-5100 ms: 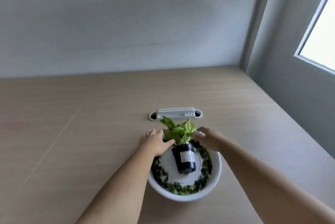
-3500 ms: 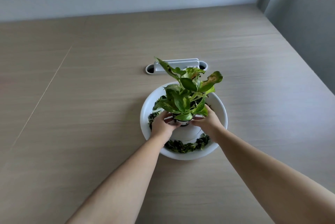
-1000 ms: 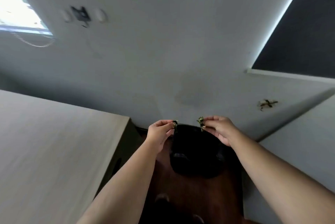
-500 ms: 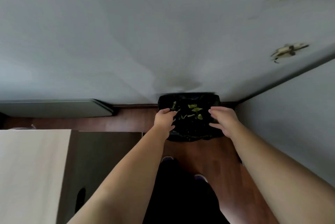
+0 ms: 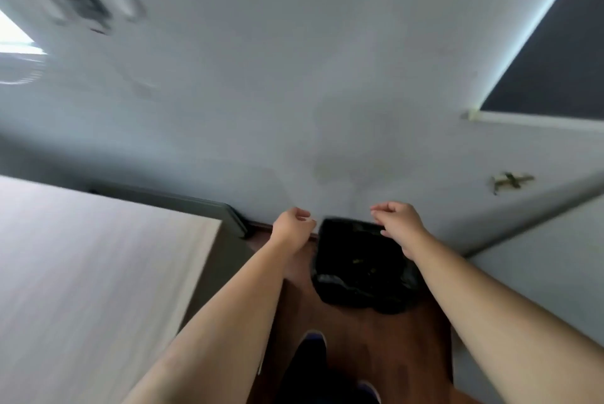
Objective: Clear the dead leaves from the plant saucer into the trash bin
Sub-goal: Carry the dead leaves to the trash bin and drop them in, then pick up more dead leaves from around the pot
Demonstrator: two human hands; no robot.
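Now I am holding my left hand (image 5: pixel 292 228) and right hand (image 5: pixel 397 224) loose and empty by the trash bin (image 5: pixel 346 289), mid-frame. Small leaves (image 5: pixel 358 261) are lying inside.

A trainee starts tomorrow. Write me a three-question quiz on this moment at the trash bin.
1. True or false: the left hand and the right hand each pinch a leaf.
2. The bin stands on: A a chair; B the wooden floor; C a shelf.
3. Fill in: the bag lining the bin is ___ in colour.
Key: 1 false, both hands hold nothing; 2 B; 3 black.
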